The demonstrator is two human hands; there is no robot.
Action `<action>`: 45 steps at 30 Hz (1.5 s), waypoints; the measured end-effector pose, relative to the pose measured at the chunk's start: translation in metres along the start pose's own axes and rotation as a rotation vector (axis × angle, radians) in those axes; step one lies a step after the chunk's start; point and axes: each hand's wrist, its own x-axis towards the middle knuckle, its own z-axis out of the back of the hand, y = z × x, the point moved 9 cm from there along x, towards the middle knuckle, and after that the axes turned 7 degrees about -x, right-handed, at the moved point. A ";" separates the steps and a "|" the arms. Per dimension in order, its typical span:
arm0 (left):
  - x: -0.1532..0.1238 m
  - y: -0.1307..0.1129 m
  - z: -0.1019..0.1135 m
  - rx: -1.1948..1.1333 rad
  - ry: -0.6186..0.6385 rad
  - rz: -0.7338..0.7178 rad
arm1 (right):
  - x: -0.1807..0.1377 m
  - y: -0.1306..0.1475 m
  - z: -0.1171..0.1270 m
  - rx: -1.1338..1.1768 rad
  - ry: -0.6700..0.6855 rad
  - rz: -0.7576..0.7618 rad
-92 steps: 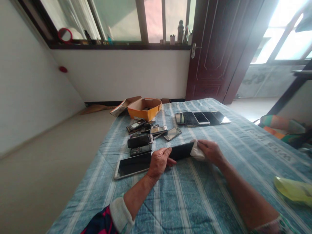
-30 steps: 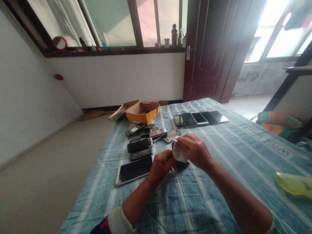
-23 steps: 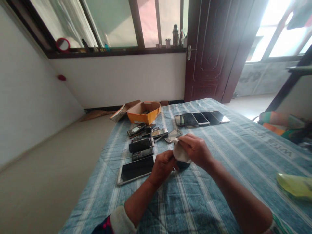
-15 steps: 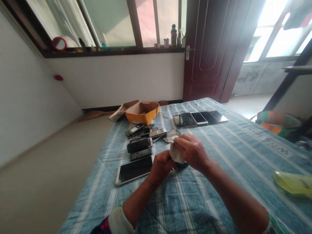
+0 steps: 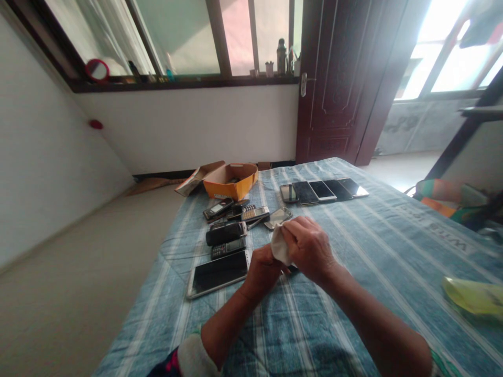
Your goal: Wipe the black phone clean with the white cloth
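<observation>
My left hand (image 5: 266,267) is closed round a dark phone (image 5: 293,269); only its lower edge shows below my fingers. A white cloth (image 5: 279,246) is pinched in my right hand (image 5: 309,242) and pressed against the phone, covering most of it. Close to my left wrist lies a large white-framed tablet (image 5: 220,273), screen up. Beyond it are a black keypad phone (image 5: 228,248) and a thick black phone (image 5: 225,234). A grey phone or case (image 5: 279,217) rests just past my hands.
An orange box (image 5: 230,188) with its lid folded back stands at the far left edge of the striped cloth (image 5: 314,324). Several old phones (image 5: 254,213) are heaped before it. A row of smartphones (image 5: 322,190) lies farther right. A yellow packet (image 5: 473,296) is at the right.
My right hand and the white cloth have shifted slightly on the phone, and less of the phone's lower edge shows. My left hand keeps its hold. Everything else lies as before.
</observation>
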 end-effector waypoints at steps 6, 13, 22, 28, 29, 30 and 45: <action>-0.001 -0.001 -0.003 0.019 -0.001 0.014 | 0.000 -0.001 -0.001 0.060 0.001 -0.023; -0.001 0.004 -0.005 0.024 0.025 0.080 | 0.001 -0.053 -0.010 0.285 0.107 -0.319; -0.003 -0.006 -0.005 0.089 -0.008 0.058 | 0.005 -0.043 0.027 -0.323 -0.272 -0.049; -0.007 -0.021 -0.009 0.177 -0.007 -0.021 | 0.010 -0.061 0.055 -0.449 -0.418 -0.070; -0.007 -0.022 -0.010 0.184 -0.007 -0.029 | 0.010 -0.061 0.057 -0.454 -0.422 -0.070; -0.007 -0.022 -0.011 0.194 -0.006 -0.032 | 0.009 -0.057 0.057 -0.446 -0.411 -0.046; -0.007 -0.009 -0.010 0.162 -0.006 0.063 | -0.003 0.006 0.027 0.201 0.075 0.169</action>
